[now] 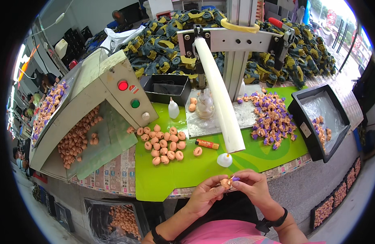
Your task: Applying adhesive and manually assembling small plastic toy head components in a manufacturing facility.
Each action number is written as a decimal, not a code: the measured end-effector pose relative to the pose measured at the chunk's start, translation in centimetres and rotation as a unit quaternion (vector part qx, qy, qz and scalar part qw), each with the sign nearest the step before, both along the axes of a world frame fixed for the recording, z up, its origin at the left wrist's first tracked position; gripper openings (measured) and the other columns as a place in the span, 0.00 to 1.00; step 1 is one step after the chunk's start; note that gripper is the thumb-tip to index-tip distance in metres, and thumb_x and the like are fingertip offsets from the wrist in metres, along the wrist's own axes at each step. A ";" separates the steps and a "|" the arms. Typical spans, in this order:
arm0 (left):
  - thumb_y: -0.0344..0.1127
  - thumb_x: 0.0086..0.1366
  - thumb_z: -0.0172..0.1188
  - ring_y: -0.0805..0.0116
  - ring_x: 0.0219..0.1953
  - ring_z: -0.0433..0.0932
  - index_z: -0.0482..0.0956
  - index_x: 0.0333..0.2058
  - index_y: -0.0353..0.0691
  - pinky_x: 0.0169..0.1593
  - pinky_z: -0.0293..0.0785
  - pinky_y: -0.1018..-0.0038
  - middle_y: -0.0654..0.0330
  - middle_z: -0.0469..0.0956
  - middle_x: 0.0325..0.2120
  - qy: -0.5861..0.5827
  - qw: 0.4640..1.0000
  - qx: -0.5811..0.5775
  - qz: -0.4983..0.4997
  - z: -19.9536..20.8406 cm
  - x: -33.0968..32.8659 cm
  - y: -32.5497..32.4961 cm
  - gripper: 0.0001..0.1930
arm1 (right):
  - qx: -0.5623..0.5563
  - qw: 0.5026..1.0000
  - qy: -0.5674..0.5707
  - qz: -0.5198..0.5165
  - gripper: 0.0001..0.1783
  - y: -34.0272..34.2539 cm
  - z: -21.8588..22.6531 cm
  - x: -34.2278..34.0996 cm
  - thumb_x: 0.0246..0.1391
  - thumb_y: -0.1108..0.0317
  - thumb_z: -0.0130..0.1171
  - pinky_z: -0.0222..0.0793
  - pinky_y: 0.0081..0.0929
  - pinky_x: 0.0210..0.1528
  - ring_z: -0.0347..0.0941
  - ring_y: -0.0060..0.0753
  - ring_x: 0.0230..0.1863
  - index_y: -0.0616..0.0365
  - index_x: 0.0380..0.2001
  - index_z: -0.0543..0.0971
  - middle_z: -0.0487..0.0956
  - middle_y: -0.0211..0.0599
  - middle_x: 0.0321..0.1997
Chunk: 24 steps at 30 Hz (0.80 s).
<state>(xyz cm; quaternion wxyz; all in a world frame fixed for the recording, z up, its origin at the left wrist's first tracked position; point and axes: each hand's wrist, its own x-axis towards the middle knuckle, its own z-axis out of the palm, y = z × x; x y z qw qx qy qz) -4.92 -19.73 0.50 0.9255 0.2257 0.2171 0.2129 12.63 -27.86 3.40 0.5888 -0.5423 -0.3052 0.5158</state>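
Note:
Low over the near edge of the green mat [155, 185], both of my hands meet on one small toy. My left hand [204, 196] pinches its round peach-coloured head [225, 184]. Fingers of my right hand [254, 188] are closed on the purple-and-peach piece [235, 179] against that head. How far the two pieces are joined, I cannot tell. Just beyond the hands stands a small white squeeze bottle [224, 160] with a yellowish tip. A group of loose peach heads [164, 143] lies to the left, with an orange-red tube-like item [207, 144] nearby.
A lever press [236, 36] with a long white handle [220, 93] rises ahead. At left is a beige machine [118, 77] with peach heads inside. Purple-and-peach pieces [275, 118] are heaped right, beside a black tray [319, 118]. Another white bottle [173, 109] stands farther back.

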 end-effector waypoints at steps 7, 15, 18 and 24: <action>0.28 0.60 0.64 0.82 0.29 0.69 0.78 0.50 0.39 0.33 0.67 0.87 0.66 0.77 0.33 0.059 0.990 0.108 0.064 -0.4 0.7 -0.9 0.17 | 0.078 0.996 -0.035 -0.028 0.10 -0.2 -1.0 -0.2 0.50 0.76 0.67 0.74 0.18 0.41 0.76 0.23 0.39 0.64 0.38 0.82 0.77 0.35 0.38; 0.28 0.59 0.66 0.83 0.25 0.69 0.79 0.47 0.38 0.28 0.66 0.87 0.67 0.77 0.30 0.065 0.984 0.128 0.102 0.1 1.2 -0.9 0.16 | 0.070 0.997 -0.035 -0.025 0.10 0.4 0.3 0.2 0.51 0.73 0.67 0.72 0.20 0.40 0.76 0.23 0.37 0.63 0.38 0.82 0.77 0.35 0.36; 0.29 0.62 0.63 0.83 0.23 0.67 0.76 0.48 0.37 0.26 0.63 0.87 0.67 0.76 0.29 0.035 0.995 0.064 0.065 1.6 0.6 0.0 0.16 | 0.094 0.944 -0.311 0.046 0.11 2.0 3.9 2.0 0.51 0.70 0.67 0.70 0.24 0.37 0.75 0.27 0.35 0.60 0.38 0.82 0.77 0.37 0.34; 0.38 0.69 0.54 0.81 0.20 0.63 0.74 0.48 0.39 0.26 0.59 0.83 0.63 0.76 0.40 0.007 0.996 0.040 0.078 2.3 -1.5 2.0 0.13 | 0.397 0.721 -0.552 0.138 0.15 10.6 12.4 2.5 0.49 0.70 0.65 0.69 0.35 0.41 0.73 0.44 0.39 0.57 0.42 0.81 0.79 0.38 0.40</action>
